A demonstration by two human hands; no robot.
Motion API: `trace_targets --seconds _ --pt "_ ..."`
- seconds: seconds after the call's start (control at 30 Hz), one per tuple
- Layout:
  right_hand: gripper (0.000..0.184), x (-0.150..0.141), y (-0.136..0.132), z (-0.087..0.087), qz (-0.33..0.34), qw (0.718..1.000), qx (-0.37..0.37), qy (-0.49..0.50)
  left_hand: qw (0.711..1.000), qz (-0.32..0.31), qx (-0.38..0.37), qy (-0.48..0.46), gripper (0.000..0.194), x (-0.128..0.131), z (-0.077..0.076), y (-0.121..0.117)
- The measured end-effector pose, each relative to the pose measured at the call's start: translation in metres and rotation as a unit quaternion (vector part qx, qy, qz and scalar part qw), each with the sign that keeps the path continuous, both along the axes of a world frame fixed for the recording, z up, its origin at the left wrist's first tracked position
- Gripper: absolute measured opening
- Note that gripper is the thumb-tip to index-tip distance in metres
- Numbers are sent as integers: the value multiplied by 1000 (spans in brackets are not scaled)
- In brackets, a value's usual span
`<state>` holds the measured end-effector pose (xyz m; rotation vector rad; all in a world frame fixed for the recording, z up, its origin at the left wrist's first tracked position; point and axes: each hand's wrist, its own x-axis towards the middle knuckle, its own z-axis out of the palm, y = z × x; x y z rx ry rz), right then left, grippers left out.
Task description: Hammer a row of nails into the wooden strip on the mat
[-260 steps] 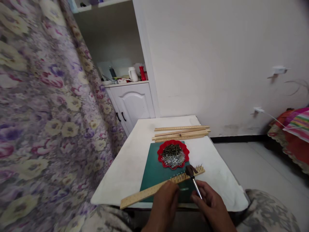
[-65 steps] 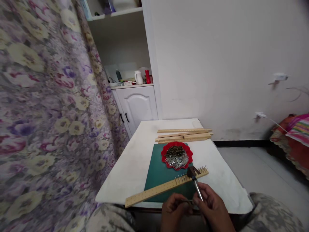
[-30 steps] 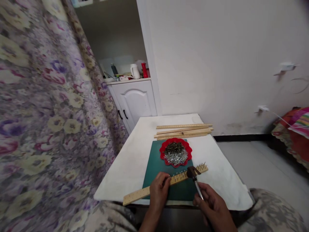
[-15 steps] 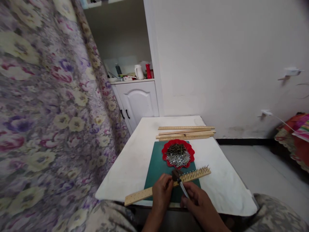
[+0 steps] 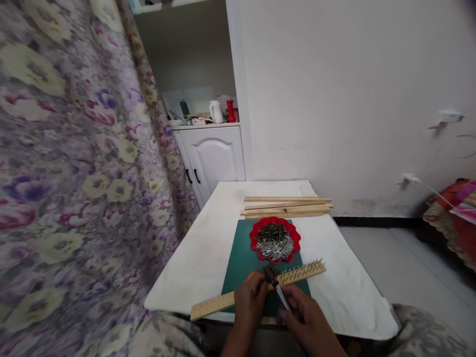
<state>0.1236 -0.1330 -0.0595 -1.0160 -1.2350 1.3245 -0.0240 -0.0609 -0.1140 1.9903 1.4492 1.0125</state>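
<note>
A long wooden strip (image 5: pixel 297 272) lies slantwise across a green mat (image 5: pixel 241 258) on a white table (image 5: pixel 201 258). A row of nails stands upright along its right half. My left hand (image 5: pixel 250 305) rests on the strip with its fingers pinched at the spot under the hammer head, where a nail may be held but is too small to see. My right hand (image 5: pixel 303 325) grips the thin metal handle of a small hammer (image 5: pixel 273 278), whose dark head sits just above the strip beside my left fingers.
A red scalloped dish (image 5: pixel 275 240) full of loose nails sits on the mat behind the strip. Several more wooden strips (image 5: pixel 286 206) lie stacked at the table's far edge by the wall. A flowered curtain (image 5: pixel 74 173) hangs at left, a white cabinet (image 5: pixel 211 156) behind.
Over the last second my right hand brought the hammer leftward, from the strip's right part to beside my left fingers. My left hand stayed on the strip.
</note>
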Motion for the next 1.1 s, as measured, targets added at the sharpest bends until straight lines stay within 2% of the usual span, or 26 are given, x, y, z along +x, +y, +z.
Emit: trace_targets --seconds 0.13,0.27,0.43,0.53,0.6,0.7,0.77,0.9,1.1 --pt "31 3 -6 -8 -38 998 -19 55 1000 -6 -5 -3 17 2 1 0" --pt "35 14 -14 -20 -67 995 -23 62 1000 -13 -7 -7 17 -1 2 -2" --pt "40 26 -19 -31 -93 993 -30 61 1000 -18 19 -16 18 -9 20 4" --pt "41 31 -18 -37 -101 992 -35 65 997 -22 54 51 18 -6 38 25" --pt "42 34 -17 -40 -101 991 -38 74 986 -26 74 147 16 2 48 44" --pt "44 37 -15 -43 -98 991 -36 81 956 -11 61 286 13 18 53 71" --pt "45 39 -15 -45 -100 991 -37 78 939 -2 38 343 12 26 51 84" --pt "45 43 -13 -45 -99 992 -35 76 921 2 9 390 13 34 48 95" --pt "40 43 -13 -38 -94 991 -35 86 911 -7 15 413 21 33 53 92"
